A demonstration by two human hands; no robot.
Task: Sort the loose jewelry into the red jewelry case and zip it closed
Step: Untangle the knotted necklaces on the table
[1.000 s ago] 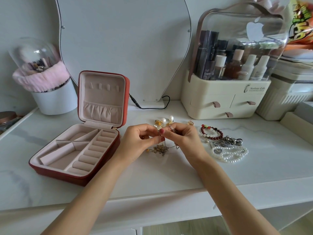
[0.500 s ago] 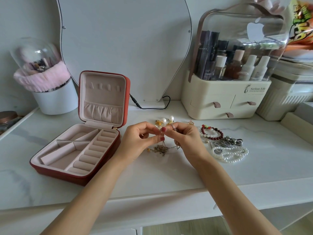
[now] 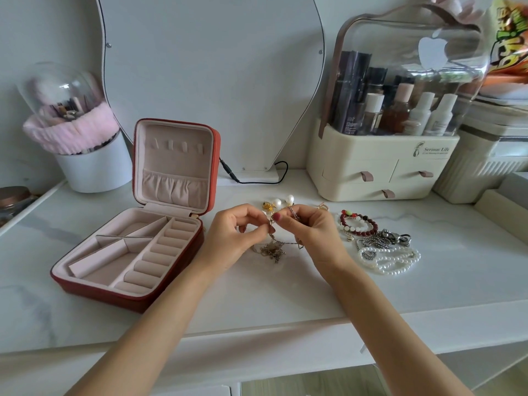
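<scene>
Red jewelry case (image 3: pixel 125 252) lies open near the left edge of the surface (image 3: pixel 285 287), lid upright, compartments bare as far as we can see. Zip not yet run.

Left hand (image 3: pixel 228 238) and right hand (image 3: pixel 311 232) meet just above the surface's middle, both pinching the upper end of a thin chain necklace (image 3: pixel 271 247); its tangled lower part rests on the surface below them.

Risks, largest first:
- We judge the knot may tighten if the hands pull apart; fine links could kink or snap.
- Pearl strand (image 3: pixel 391 260), silver chain (image 3: pixel 383 240) and beaded bracelet (image 3: pixel 357 224) lie touching toward the right; lifting one may drag the others.
- Pearl earrings (image 3: pixel 283 200) and a small ring (image 3: pixel 323 207) sit just behind the hands; a knuckle could roll them away.

Writing: cosmetics organizer (image 3: pixel 380 170) at the back right reads "Serious Life", smaller line beneath illegible. Bottle labels and the orange packet (image 3: pixel 511 47) are too blurred to read.
</scene>
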